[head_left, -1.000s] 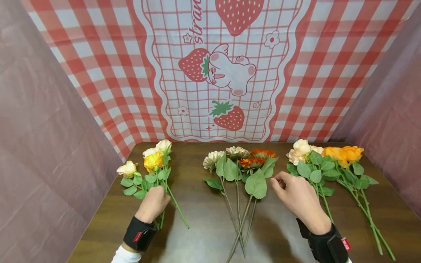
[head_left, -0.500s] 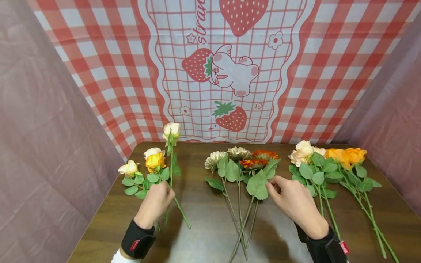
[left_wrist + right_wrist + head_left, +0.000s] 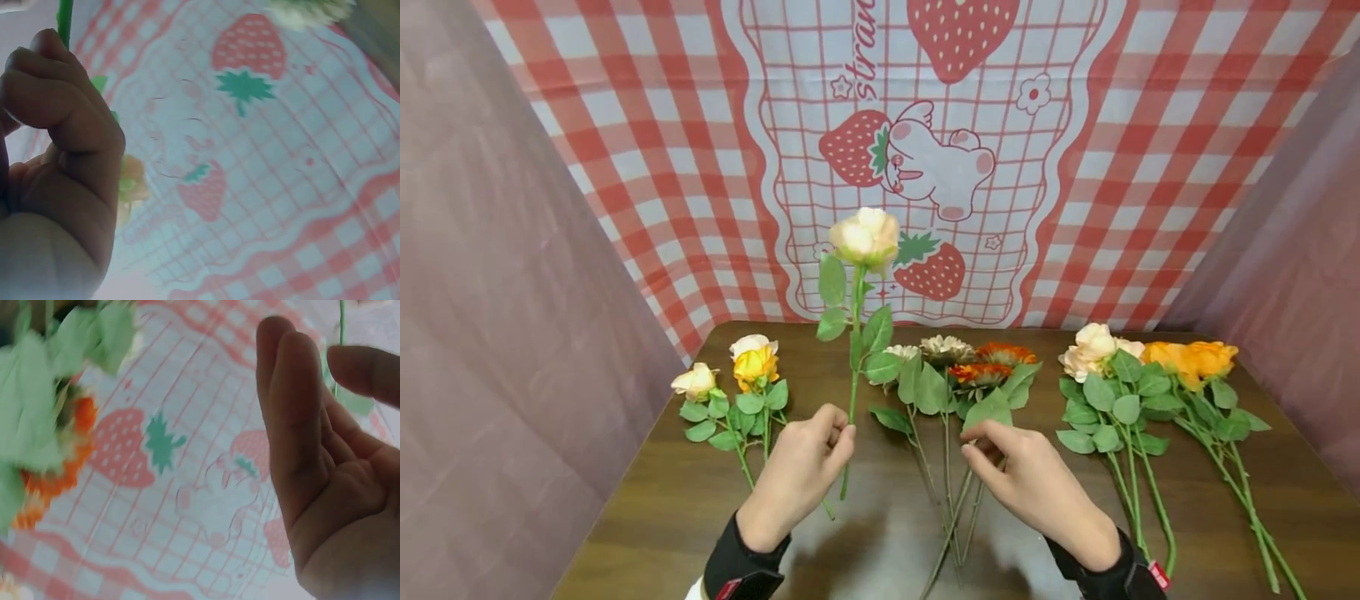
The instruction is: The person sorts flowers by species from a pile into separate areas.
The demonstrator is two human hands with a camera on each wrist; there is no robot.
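Observation:
My left hand (image 3: pixel 801 467) pinches the green stem of a cream rose (image 3: pixel 867 237) between thumb and fingers. The rose stands nearly upright above the table, bloom at the top. In the left wrist view the curled fingers (image 3: pixel 69 94) hide most of the grip, and part of the stem (image 3: pixel 64 22) shows above them. My right hand (image 3: pixel 1037 487) hovers in front of the middle flowers, thumb and forefinger apart with nothing between them. Behind it lie orange flowers (image 3: pixel 981 373) and whitish flowers (image 3: pixel 946 348) with crossed stems.
Cream and yellow roses (image 3: pixel 754 367) lie at the table's left. On the right are pale peach roses (image 3: pixel 1093 350) and orange roses (image 3: pixel 1195 358), stems toward the front. A checked strawberry cloth (image 3: pixel 1165 167) hangs behind the wooden table (image 3: pixel 647 508).
My left hand has lifted the cream rose from the left group and carried it up and right. My right hand has moved left, from beside the right-hand roses toward the middle flowers.

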